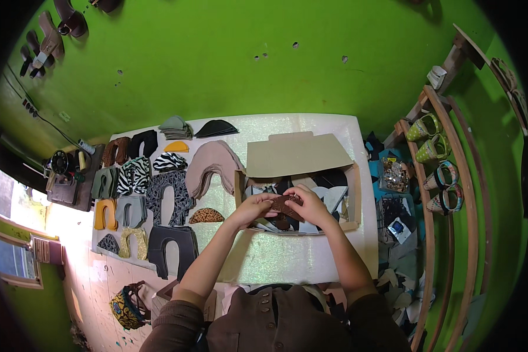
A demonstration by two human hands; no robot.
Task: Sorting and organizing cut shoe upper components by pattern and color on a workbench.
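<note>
Over an open cardboard box [356,202], both hands hold a dark brown piece of leather-like material [286,206]. My left hand [255,210] pinches its left end, and my right hand [308,206] grips its right side with thumb and fingers. Beneath them the box is filled with mixed scraps [330,196] in black, white and grey. Its flap [299,155] stands raised at the back. To the left lie stacks of cut U-shaped pieces, among them beige ones [208,159], black ones [171,243] and grey patterned ones [158,193]. A leopard-print half-round [206,216] is nearest my left wrist.
All this stands on a white table [334,258] against a green wall. A sewing machine [64,167] is at the left. Sandals sit on a wooden rack [443,234] at the right, beside a heap of scraps [398,293]. A patterned bag [127,308] lies on the floor.
</note>
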